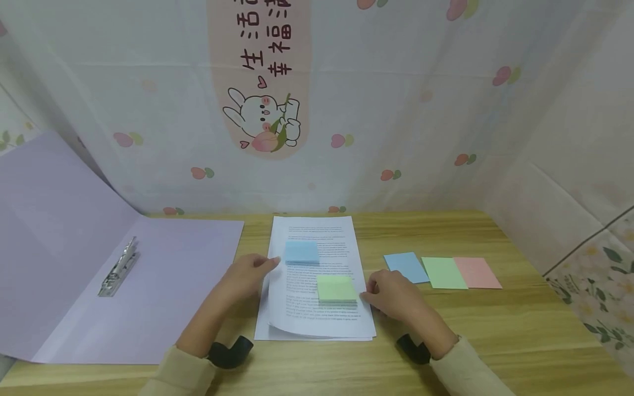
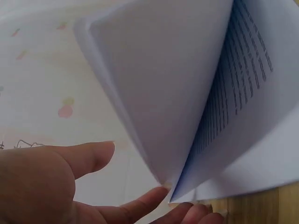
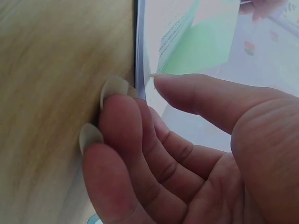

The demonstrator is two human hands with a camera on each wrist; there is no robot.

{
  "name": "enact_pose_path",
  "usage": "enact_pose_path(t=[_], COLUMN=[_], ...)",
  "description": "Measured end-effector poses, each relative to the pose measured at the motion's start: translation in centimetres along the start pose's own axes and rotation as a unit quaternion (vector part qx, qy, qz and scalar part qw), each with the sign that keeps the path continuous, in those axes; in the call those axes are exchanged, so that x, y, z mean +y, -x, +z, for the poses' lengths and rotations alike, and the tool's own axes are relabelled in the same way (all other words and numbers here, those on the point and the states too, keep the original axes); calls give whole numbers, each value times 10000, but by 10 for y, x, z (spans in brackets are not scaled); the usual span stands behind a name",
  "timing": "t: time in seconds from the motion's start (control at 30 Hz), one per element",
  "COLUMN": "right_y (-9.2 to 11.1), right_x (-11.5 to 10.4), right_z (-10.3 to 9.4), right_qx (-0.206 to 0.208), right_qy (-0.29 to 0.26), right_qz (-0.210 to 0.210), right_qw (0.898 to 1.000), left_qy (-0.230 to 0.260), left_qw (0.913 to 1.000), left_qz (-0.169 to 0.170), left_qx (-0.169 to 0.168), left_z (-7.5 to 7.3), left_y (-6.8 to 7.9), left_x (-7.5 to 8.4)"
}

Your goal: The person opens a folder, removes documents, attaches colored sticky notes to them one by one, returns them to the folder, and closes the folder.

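Observation:
A stack of printed paper sheets (image 1: 302, 324) lies on the wooden table, its upper sheets lifted along the left side. On top sit a blue sticky-note pad (image 1: 302, 252) and a green sticky-note pad (image 1: 337, 289). My left hand (image 1: 250, 275) is at the stack's left edge. In the left wrist view its fingers (image 2: 140, 205) touch the edges of the parted sheets (image 2: 154, 93), while the thumb stands away from them. At the right edge, my right hand (image 1: 396, 294) pinches the stack, thumb above and curled fingers (image 3: 121, 121) at the side.
An open lilac folder (image 1: 198, 275) with a metal clip (image 1: 119, 267) lies to the left. Right of the paper are blue (image 1: 407, 267), green (image 1: 444, 273) and pink (image 1: 477, 273) note pads in a row. A patterned curtain (image 1: 396, 110) hangs behind the table.

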State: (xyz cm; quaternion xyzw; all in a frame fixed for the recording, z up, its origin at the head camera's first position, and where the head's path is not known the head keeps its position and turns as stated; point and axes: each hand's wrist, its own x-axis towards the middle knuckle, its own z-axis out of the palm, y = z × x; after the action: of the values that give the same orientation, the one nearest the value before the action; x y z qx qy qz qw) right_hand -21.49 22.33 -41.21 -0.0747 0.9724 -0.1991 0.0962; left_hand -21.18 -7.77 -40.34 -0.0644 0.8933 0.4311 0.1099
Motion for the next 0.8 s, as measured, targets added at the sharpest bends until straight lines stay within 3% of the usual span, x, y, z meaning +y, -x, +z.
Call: enact_pose_path(t=[0.4, 0.63, 0.8], right_y=[-1, -2, -2], right_x=[1, 2, 4], right_z=[1, 1, 1], right_qx=[3, 38, 36], right_qy=[-80, 3, 36], right_qz=[10, -55, -95], right_qw=[10000, 10000, 9999], left_qy=[219, 736, 791], left_qw=[9993, 9965, 9960], left_qz=[-158, -322, -144], left_qx=[-275, -227, -389], left_z=[0, 6, 10], left_y=[-10, -13, -14], left_x=[-8, -8, -11])
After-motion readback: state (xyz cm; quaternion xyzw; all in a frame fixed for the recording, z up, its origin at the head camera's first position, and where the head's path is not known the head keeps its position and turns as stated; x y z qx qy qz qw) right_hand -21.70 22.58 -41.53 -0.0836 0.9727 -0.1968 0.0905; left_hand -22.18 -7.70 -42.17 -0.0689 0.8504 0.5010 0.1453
